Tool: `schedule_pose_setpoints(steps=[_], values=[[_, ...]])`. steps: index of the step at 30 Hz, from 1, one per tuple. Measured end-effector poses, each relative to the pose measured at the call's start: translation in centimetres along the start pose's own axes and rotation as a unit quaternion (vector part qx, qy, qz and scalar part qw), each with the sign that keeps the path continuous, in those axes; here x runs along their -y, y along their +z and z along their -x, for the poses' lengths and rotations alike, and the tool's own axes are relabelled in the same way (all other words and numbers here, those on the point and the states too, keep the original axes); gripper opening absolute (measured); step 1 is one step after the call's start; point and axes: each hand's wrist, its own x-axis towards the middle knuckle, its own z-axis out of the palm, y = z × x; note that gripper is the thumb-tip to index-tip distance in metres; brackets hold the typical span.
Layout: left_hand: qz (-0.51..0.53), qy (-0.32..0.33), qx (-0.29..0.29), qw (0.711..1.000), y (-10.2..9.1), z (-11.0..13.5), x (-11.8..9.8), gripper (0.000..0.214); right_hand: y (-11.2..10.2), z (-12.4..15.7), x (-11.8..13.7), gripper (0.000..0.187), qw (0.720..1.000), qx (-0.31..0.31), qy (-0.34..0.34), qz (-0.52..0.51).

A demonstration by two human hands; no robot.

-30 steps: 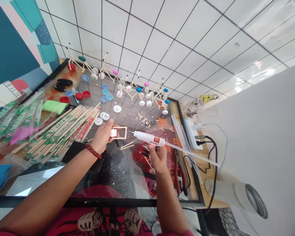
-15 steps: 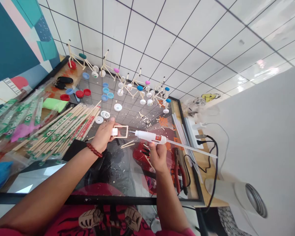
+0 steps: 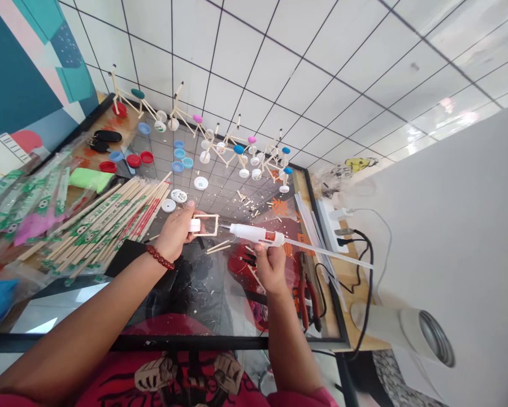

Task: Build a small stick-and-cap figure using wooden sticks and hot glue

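My left hand (image 3: 176, 230) is closed on a small rectangular frame of thin wooden sticks (image 3: 217, 225), with a white bottle cap (image 3: 195, 225) at its near end by my fingers. In my right hand (image 3: 271, 265) is a white glue gun (image 3: 250, 232), its metal nozzle pointing left at the frame's far end. A small gap seems to lie between nozzle and wood. From the gun's back a long clear glue stick (image 3: 330, 252) sticks out. Two loose stick pieces (image 3: 218, 247) lie on the table below the frame.
Several small stick-and-cap bicycle models (image 3: 211, 144) stand along the wall. Left are bundled wrapped chopsticks (image 3: 113, 226), blue caps (image 3: 178, 153) and red caps (image 3: 134, 160). Pliers (image 3: 308, 291), a power strip (image 3: 334, 226) with cables and a pale cylinder (image 3: 402, 330) lie right.
The view has shifted slightly. Both hands keep their holds, and the glue gun's nozzle stays near the end of the stick frame.
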Motion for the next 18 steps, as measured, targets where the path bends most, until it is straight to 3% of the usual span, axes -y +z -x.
schedule_pose_setpoints(steps=[18], values=[[-0.021,-0.007,0.012,1.000,-0.01,0.05,0.01,0.056,-0.09,-0.07,0.07,0.040,1.000,-0.009,-0.008,0.000]])
